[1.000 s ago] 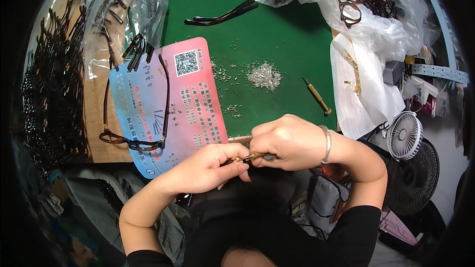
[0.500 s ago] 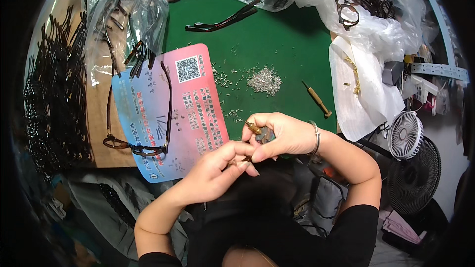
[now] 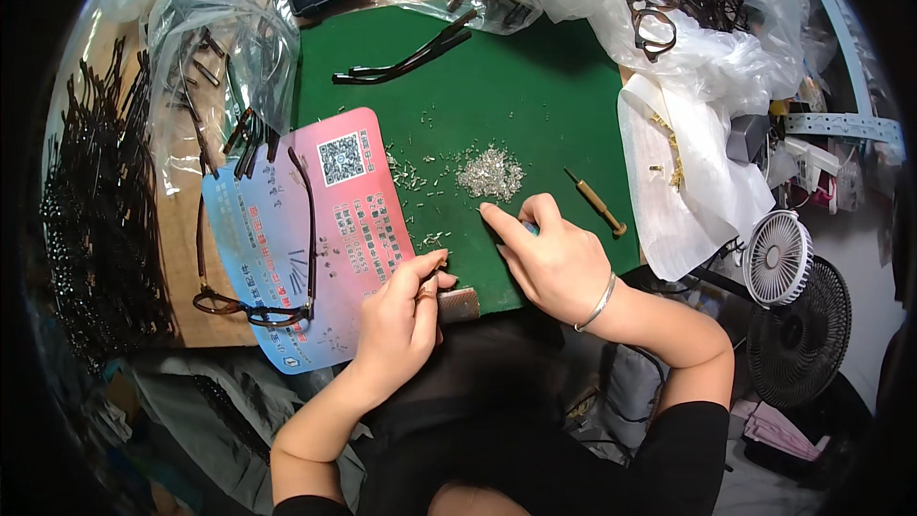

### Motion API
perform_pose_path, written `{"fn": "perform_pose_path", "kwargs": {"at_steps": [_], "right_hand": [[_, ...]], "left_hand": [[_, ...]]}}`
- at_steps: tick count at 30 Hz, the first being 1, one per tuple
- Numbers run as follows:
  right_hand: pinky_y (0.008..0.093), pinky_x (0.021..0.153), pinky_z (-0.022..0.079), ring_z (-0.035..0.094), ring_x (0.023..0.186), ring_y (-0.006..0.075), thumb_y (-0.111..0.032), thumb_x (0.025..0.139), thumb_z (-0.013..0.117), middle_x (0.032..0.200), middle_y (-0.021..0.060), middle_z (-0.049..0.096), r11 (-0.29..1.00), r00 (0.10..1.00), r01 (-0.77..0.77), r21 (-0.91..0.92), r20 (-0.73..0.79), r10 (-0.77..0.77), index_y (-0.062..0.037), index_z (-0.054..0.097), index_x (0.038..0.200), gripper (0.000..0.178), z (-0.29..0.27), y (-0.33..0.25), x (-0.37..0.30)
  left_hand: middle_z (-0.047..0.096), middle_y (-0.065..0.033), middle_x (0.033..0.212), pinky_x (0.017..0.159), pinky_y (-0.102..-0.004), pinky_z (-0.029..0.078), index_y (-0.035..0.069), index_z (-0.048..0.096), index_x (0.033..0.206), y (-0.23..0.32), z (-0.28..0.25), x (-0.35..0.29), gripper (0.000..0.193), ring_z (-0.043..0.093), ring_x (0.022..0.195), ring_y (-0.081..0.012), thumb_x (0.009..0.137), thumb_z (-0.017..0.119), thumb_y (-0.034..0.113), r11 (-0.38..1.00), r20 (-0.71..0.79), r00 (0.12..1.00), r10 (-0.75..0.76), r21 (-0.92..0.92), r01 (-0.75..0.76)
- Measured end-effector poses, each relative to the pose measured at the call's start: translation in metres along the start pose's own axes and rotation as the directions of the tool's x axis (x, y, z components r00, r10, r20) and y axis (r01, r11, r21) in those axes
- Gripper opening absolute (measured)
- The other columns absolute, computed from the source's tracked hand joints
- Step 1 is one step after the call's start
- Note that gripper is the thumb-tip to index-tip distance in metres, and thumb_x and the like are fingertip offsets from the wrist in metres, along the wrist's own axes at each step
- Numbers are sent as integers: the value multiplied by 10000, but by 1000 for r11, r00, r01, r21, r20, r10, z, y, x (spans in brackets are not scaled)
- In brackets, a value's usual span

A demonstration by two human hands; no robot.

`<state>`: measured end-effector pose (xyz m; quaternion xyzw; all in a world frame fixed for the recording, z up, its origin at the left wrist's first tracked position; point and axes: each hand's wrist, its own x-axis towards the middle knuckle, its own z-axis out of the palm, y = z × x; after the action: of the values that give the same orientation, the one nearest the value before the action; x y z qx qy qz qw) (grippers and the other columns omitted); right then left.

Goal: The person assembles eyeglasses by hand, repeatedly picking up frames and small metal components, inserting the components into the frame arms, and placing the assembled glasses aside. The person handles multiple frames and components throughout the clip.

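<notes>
My left hand [image 3: 401,311] is closed in a pinch at the front edge of the green mat [image 3: 573,67]. Its fingers hide most of a small brown piece between them; I cannot make out its kind. Touching the near side of the pile of tiny silver screws [image 3: 490,172] is the stretched forefinger of my right hand [image 3: 564,268]. The other fingers of that hand curl round a hand tool, of which only a bit of blue-grey handle [image 3: 530,227] shows. Beside the left hand lies a small textured block [image 3: 458,305].
A brass screwdriver [image 3: 601,208] lies right of the pile. Eyeglasses [image 3: 277,313] rest on a pink and blue sheet [image 3: 358,134] at left. Dark temple arms [image 3: 406,55] lie at the back. Plastic bags [image 3: 224,67] line the rim; a white fan [image 3: 778,258] stands right.
My hands have parted. The right has moved up and to the right to the screws, its tool now mostly hidden in the palm. The left stays near the front edge. The view has shifted slightly.
</notes>
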<state>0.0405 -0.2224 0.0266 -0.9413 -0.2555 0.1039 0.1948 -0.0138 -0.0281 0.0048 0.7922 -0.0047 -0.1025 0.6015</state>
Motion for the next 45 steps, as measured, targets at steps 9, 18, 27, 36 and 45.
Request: {"fn": "perform_pose_path", "kwargs": {"at_steps": [9,18,27,36,45], "right_hand": [[305,467,457,573,566,204,-75,741,630,844,93,493,990,995,41,-135,-81,-52,-89,577,1138,400,11,0,3],[290,412,464,519,503,181,-102,679,619,837,84,478,966,984,112,-235,-107,-140,-129,545,1165,492,17,4,4],[363,531,509,556,579,300,-102,828,535,888,138,480,940,977,41,338,183,-109,-100,471,1196,373,3,-9,-1],[350,554,526,570,673,301,-100,846,534,838,159,488,875,950,33,483,255,-177,-47,463,1134,302,6,-27,0],[390,849,425,530,966,325,-172,904,412,988,187,582,523,783,-513,681,621,-40,5,472,1143,303,-2,-31,16]], "left_hand": [[643,-119,922,571,-211,456,-18,483,1165,-4,-4,-14,266,575,630,-75,905,430,-27,972,78,979,-189,-125,198],[628,-95,964,515,-176,415,-56,431,1204,0,-15,-5,274,486,569,-32,943,393,19,821,162,928,-337,-433,373],[639,-97,894,522,-204,444,-33,476,1161,-2,-4,-10,255,537,586,-53,912,433,-3,863,41,934,-355,-371,344],[624,-166,828,609,-319,505,-21,541,1124,-11,14,-16,341,631,672,-260,788,510,-71,989,-189,981,-35,135,62],[618,-175,811,605,-332,509,-36,525,1143,-10,16,-14,405,640,682,-272,742,521,-90,945,-211,968,137,320,-63]]}}
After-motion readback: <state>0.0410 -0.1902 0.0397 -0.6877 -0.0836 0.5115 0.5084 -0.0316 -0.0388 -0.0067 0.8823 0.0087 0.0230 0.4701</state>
